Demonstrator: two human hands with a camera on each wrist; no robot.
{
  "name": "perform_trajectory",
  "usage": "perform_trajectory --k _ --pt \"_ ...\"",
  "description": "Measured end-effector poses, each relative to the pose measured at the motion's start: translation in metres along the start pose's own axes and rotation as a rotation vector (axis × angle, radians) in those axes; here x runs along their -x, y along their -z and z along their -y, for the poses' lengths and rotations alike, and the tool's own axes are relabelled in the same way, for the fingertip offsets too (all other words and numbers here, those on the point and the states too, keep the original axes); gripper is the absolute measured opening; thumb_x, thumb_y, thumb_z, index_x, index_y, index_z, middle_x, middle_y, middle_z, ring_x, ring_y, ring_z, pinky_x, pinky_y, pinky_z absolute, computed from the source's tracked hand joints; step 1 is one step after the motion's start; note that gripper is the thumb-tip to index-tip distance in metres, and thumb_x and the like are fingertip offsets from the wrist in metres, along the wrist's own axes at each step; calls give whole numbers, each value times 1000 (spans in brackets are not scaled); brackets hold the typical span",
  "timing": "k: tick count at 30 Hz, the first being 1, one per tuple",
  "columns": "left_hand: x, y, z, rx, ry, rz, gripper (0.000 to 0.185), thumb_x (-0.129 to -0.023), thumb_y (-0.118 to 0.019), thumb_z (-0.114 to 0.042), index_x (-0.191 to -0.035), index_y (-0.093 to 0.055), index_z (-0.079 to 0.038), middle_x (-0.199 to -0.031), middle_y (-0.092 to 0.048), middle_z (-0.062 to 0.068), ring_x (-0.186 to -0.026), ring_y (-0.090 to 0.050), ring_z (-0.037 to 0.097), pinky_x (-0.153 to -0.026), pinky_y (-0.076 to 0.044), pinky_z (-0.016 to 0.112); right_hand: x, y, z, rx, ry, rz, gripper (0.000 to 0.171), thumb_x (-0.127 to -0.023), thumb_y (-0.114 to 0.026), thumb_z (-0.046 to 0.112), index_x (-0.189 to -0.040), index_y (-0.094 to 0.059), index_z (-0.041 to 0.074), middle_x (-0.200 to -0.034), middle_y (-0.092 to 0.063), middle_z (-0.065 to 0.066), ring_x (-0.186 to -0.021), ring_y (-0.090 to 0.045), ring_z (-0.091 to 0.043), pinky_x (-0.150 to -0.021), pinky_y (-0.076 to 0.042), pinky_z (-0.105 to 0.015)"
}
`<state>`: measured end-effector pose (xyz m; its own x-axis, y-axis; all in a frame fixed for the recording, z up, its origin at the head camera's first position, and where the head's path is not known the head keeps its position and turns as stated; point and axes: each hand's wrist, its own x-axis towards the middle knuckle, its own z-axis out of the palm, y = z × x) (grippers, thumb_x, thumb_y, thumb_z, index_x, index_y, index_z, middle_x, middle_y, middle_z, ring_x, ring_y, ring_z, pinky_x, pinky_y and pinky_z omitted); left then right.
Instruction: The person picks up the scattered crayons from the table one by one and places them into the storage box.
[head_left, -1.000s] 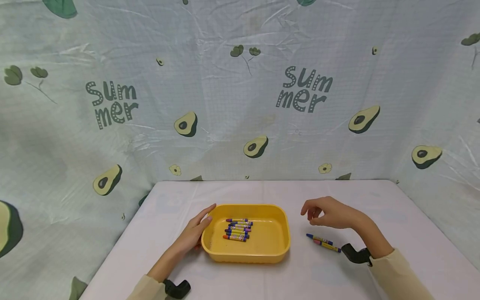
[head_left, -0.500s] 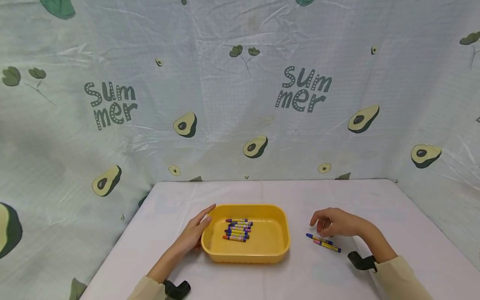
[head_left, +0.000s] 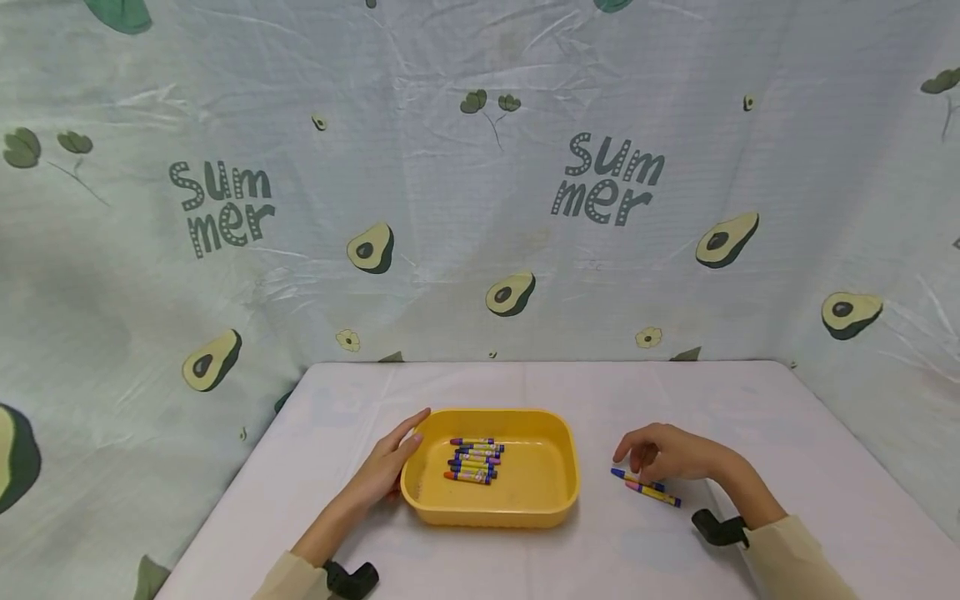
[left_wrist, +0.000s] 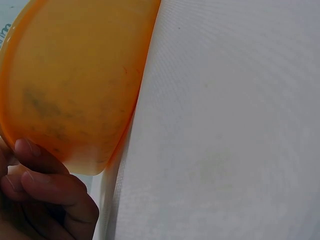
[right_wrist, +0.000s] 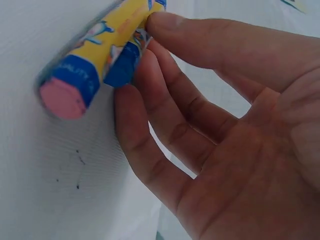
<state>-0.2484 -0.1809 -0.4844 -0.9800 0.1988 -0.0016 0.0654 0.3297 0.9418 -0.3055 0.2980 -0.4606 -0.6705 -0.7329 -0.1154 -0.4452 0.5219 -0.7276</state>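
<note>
My left hand [head_left: 385, 467] holds the left end of a yellow plastic tray [head_left: 491, 515], thumb at the rim and the other fingers along the outside. Its curled fingers [left_wrist: 55, 187] show close against the tray's wall in the left wrist view. Inside the tray several wrapped crayons [head_left: 471, 477] lie in a loose row. Right of the tray, my right hand [head_left: 667, 450] pinches a blue crayon [head_left: 618, 472] between thumb and fingertips, low at the table. A pink crayon [right_wrist: 100, 55] in a yellow wrapper lies alongside it; the hand partly covers the blue one.
A white cloth covers the table [head_left: 570, 558]. Behind it hangs a pale sheet [head_left: 435, 192] printed with avocados and lettering. Black wrist cameras sit on both forearms, the right one [head_left: 716, 527] low near the table.
My right hand has come down towards the front onto the blue crayon, its thumb and fingertips now at it. The left hand and the tray have kept their places.
</note>
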Motion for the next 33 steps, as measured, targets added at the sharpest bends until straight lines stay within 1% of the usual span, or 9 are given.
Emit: perform_trajectory --k 5,10,13,15,19,24,27,30,33 --pt "0 0 1 -4 -14 14 51 -113 -41 -36 -163 -34 -27 -152 -47 20 -47 -39 12 -44 -36 25 -1 -3 -2 1 -14 1 26 -90 -69 3 -116 -72 7 -93 -67 -8 -76 -58 -8 -70 -53 -23" --pt "1 -1 1 -8 -3 3 51 -112 -42 -36 -162 -35 -28 -143 -55 21 -45 -38 12 -43 -37 25 -1 -4 -1 27 -44 -30 27 -90 -67 1 -114 -72 9 -91 -66 -5 -74 -57 -9 -67 -51 -23" --pt "1 -1 2 -8 1 -3 51 -113 -41 -36 -162 -35 -28 -143 -56 22 -45 -39 12 -43 -37 25 -1 -4 0 33 -62 -40 27 -89 -66 1 -114 -72 10 -91 -65 -4 -73 -57 -10 -67 -51 -24" --pt "1 -1 2 -8 2 -5 50 -113 -41 -35 -162 -35 -27 -147 -53 20 -45 -39 12 -44 -38 25 0 -5 0 37 -72 -43 26 -89 -68 2 -113 -72 10 -90 -65 -4 -74 -57 -11 -67 -51 -24" --pt "1 -2 2 -7 13 -13 51 -113 -41 -35 -162 -35 -28 -145 -54 19 -45 -39 12 -43 -37 25 -1 -5 2 53 -95 -51 26 -87 -75 7 -112 -72 11 -89 -64 -2 -75 -58 -12 -68 -51 -24" --pt "0 -1 3 -18 25 -20 50 -113 -41 -36 -162 -35 -31 -130 -63 18 -44 -37 12 -42 -36 25 -1 -6 4 84 -119 -65 26 -86 -77 7 -111 -72 11 -87 -63 -2 -75 -57 -13 -67 -50 -24" --pt "0 0 3 -25 26 -17 50 -113 -40 -37 -162 -34 -32 -113 -68 16 -43 -38 13 -42 -37 24 -2 -6 4 92 -130 -72 25 -86 -77 6 -110 -72 11 -87 -63 -2 -74 -57 -13 -67 -50 -24" --pt "0 0 2 -27 31 -14 50 -113 -39 -36 -163 -33 -31 -93 -65 14 -43 -38 13 -42 -37 24 -2 -7 4 103 -137 -78 25 -86 -77 5 -109 -71 11 -86 -63 -1 -74 -57 -14 -67 -50 -24" --pt "0 -1 2 -29 26 -7 51 -113 -39 -36 -163 -32 -30 -89 -63 15 -43 -38 13 -42 -37 24 -2 -7 5 116 -146 -82 25 -85 -77 4 -108 -71 12 -86 -62 -1 -75 -57 -15 -67 -51 -24"
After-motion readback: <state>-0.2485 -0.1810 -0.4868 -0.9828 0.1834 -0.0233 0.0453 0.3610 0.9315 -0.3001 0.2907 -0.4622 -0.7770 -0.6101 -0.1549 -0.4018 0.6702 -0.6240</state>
